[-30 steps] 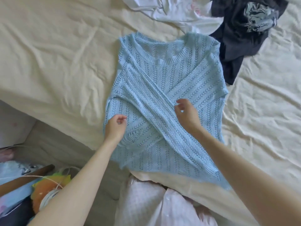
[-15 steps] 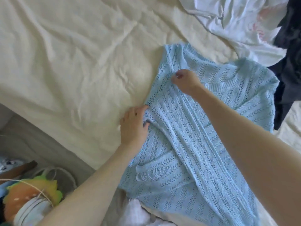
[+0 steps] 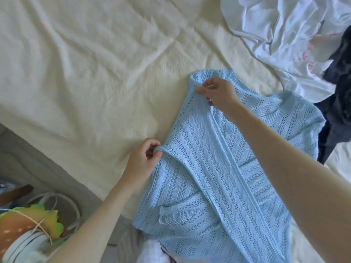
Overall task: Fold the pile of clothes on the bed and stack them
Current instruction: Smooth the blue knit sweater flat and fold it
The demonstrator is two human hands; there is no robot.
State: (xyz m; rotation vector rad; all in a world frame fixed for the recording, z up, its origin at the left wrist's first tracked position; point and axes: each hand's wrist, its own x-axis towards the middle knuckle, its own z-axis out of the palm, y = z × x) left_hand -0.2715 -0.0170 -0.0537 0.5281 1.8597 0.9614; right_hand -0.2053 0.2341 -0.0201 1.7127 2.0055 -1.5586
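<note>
I see the blue knit sweater [image 3: 218, 168] flat on the bed [image 3: 85, 73], sleeves crossed in; left hand [image 3: 144, 160] and right hand [image 3: 218, 93] pinch its left edge. 2 garments, white [image 3: 284, 44] and dark [image 3: 338, 103], lie unfolded; nothing stacked.

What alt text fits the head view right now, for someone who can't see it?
Two bare hands pinch the left edge of a light blue knit sweater spread on a cream bedsheet: left hand mid-edge, right hand at the shoulder. A white garment and a dark garment lie crumpled beyond.
</note>
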